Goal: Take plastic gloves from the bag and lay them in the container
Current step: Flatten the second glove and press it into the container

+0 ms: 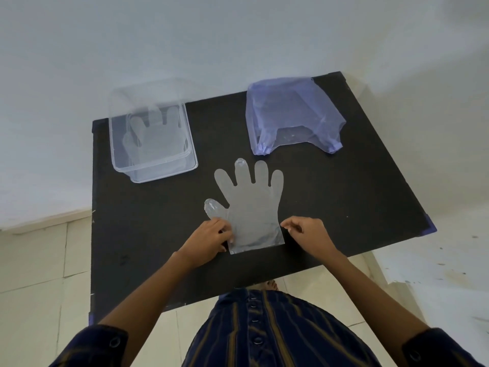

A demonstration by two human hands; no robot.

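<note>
Black table [344, 207] against white wall [185, 35]; left hand [209, 239] pinches glove [251, 207], right hand [307, 231] released beside.

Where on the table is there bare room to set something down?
Free: the table right of the glove below the bag, and the left strip below the container. Crowded: the near middle, where both hands, left and right, flank the glove's cuff.

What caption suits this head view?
Both hands flatten a clear plastic glove on the black table.
</note>
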